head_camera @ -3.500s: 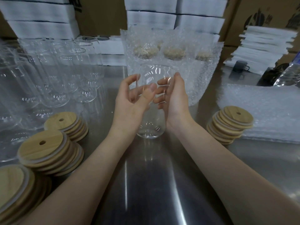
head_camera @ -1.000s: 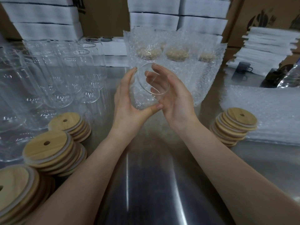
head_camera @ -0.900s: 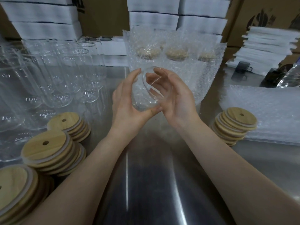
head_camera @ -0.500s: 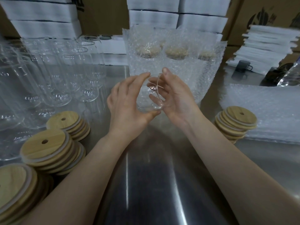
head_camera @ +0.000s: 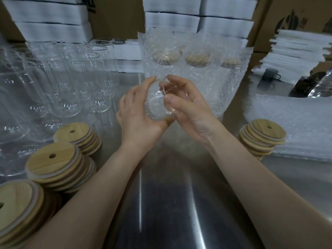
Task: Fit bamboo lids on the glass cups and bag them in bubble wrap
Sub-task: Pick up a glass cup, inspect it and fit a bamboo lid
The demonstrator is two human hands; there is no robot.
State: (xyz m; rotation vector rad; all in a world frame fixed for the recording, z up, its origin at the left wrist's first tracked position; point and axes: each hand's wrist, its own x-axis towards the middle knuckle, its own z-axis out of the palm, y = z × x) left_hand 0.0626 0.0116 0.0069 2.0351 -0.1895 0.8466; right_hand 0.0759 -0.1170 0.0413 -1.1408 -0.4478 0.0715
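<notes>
You're holding one glass cup (head_camera: 158, 108) clear of the steel surface (head_camera: 170, 194), centre of view, tipped well off upright and unlidded. Your left hand (head_camera: 136, 119) wraps the body from the left, thumb under the lower wall. Your right hand (head_camera: 190, 112) grips the rim end with fingers curled over the edge; I can't tell if any fingertips sit inside the mouth. Directly behind the hands are bagged cups (head_camera: 188, 60) standing upright in bubble wrap, bamboo lids showing through the film. The empty cups (head_camera: 71, 78) are clustered upright at far left. Three stacks of bamboo lids (head_camera: 52, 159) sit near left, straw holes up, and one more lid stack (head_camera: 264, 132) sits on your right, touching the flat pile of bubble-wrap bags (head_camera: 296, 123). White foam-sheet stacks (head_camera: 170, 18) line the back, and a dark mug (head_camera: 269, 74) sits far right.
</notes>
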